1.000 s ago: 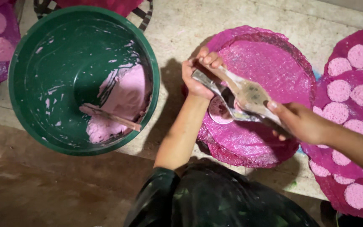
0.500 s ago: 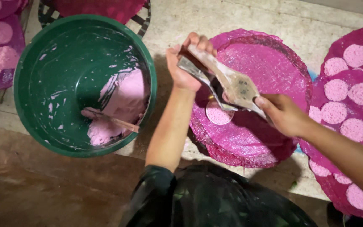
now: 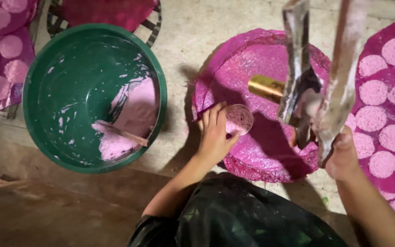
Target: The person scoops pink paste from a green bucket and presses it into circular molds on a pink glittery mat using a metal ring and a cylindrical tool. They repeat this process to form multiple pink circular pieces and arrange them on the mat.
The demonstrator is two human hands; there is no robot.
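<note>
My left hand (image 3: 216, 135) rests with its fingers spread on the near edge of a round pink woven tray (image 3: 261, 55). Its thumb lies beside a small wet pink disc (image 3: 239, 120) on that tray. My right hand (image 3: 344, 153) grips the lower end of a long two-armed metal press (image 3: 298, 68), held upright and close to the camera. The press is smeared with pale batter. A brass cylinder (image 3: 265, 87) sticks out at its lower left. The press hides part of the tray behind it.
A green basin (image 3: 28, 91) stands at left, holding pink batter (image 3: 133, 110) and a wooden stick (image 3: 124, 133). Another pink tray (image 3: 380, 73) with several pale discs lies at right. A purple sheet (image 3: 1, 45) with discs lies at far left. Concrete floor lies between.
My left hand has let go of the press and dropped to the tray, where a fresh pink disc now lies. My right hand has swung the press upright toward the camera.
</note>
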